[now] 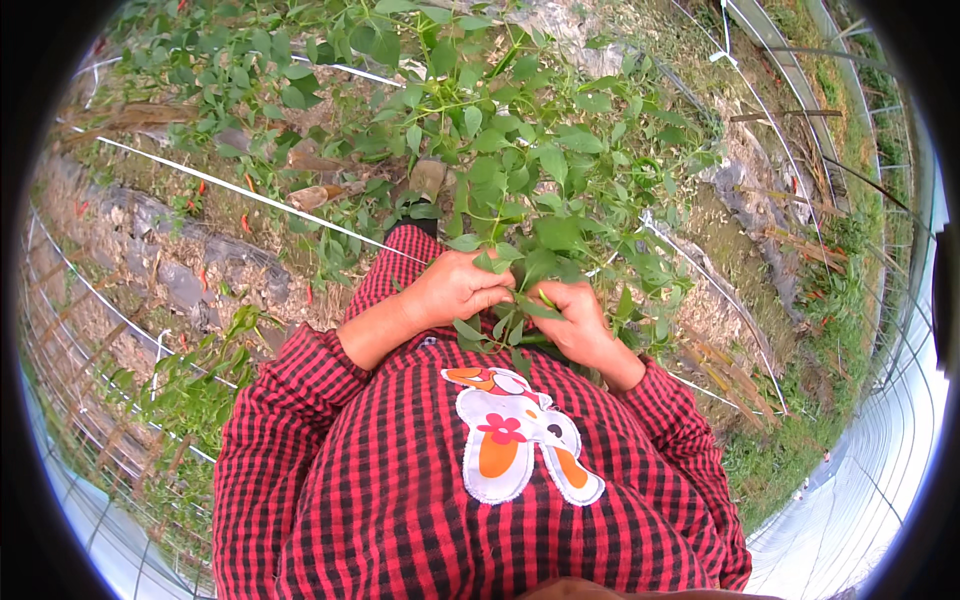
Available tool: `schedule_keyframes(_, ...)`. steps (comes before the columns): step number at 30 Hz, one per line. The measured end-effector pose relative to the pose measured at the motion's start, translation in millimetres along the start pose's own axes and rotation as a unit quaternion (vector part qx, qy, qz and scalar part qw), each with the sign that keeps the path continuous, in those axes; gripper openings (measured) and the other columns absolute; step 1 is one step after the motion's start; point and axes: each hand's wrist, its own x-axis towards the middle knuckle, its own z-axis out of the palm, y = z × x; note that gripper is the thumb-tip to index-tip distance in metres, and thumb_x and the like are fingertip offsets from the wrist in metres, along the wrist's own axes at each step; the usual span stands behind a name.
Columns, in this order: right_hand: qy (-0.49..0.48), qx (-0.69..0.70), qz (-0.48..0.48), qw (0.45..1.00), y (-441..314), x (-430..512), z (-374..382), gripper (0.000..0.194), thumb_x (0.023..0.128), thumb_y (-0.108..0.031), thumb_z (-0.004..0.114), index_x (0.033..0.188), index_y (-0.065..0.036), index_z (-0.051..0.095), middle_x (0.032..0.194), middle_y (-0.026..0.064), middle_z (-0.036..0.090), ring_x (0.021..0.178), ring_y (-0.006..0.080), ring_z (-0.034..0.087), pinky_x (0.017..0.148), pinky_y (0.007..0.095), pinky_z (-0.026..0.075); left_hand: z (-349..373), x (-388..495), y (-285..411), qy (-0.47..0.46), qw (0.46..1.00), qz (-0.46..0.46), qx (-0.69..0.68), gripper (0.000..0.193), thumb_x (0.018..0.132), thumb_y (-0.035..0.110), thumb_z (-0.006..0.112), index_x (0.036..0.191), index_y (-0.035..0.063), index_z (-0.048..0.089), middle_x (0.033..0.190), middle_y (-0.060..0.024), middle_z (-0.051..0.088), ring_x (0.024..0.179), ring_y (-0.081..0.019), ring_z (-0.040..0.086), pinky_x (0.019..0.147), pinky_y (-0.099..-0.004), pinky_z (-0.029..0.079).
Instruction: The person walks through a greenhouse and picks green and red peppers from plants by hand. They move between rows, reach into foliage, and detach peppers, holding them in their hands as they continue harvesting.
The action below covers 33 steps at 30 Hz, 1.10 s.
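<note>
My left hand (466,288) is at the near edge of a leafy chili pepper plant (559,161), thumb and forefinger pinched together on a sprig. Just to its right, my right hand (576,321) curls around part of the same plant. A slim light green piece (547,299) pokes out from its fingers; whether it is a pepper or a stem is unclear. Leaves (517,330) hang between both hands, hiding some fingertips. Long green peppers (504,61) grow farther up the plant, and a curled one (646,172) shows on its right side.
White strings (225,184) run along the rows, one reaching close to my left hand. Red peppers (245,223) lie or hang at the left, near torn plastic mulch (180,281). Bamboo pieces (313,196) lie beyond my leg. Curved greenhouse framing (847,90) rises at the right.
</note>
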Motion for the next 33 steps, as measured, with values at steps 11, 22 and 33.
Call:
schedule_keyframes(11, 0.02, 0.338, -0.121, 0.933, -46, -35, -74, 0.033, 0.076, -0.02, 0.071, 0.062, -0.004, 0.046, 0.056, 0.0026, 0.048, 0.05, 0.0151, 0.044, 0.047, 0.0287, 0.033, -56, 37, -95, 0.226, 0.912, -0.33, -0.089, 0.038, 0.084, 0.016, 0.059, 0.119, 0.0014, 0.055, 0.105, -0.0114, 0.062, 0.092, -0.0181, 0.058, 0.082, -0.0305, 0.046)
schedule_keyframes(22, 0.137, 0.331, -0.022, 0.933, -42, -30, -66, 0.029, 0.081, -0.015, 0.064, 0.065, -0.006, 0.042, 0.055, 0.0009, 0.043, 0.05, 0.0113, 0.038, 0.047, 0.0263, 0.029, -88, 87, -83, 0.094, 0.919, -0.157, 0.35, 0.013, 0.073, 0.015, 0.063, 0.084, 0.0086, 0.065, 0.074, -0.0156, 0.063, 0.068, -0.0369, 0.059, 0.061, -0.0436, 0.046)
schedule_keyframes(33, 0.185, 0.294, -0.062, 0.936, -75, 42, -74, 0.032, 0.072, -0.02, 0.075, 0.081, -0.007, 0.047, 0.075, 0.0011, 0.05, 0.063, 0.0112, 0.047, 0.052, 0.0242, 0.037, -139, 144, 98, 0.038, 0.973, -0.073, -0.215, 0.021, 0.085, 0.024, 0.062, 0.075, 0.0054, 0.066, 0.064, 0.0021, 0.06, 0.05, -0.0032, 0.046, 0.046, -0.0188, 0.037)
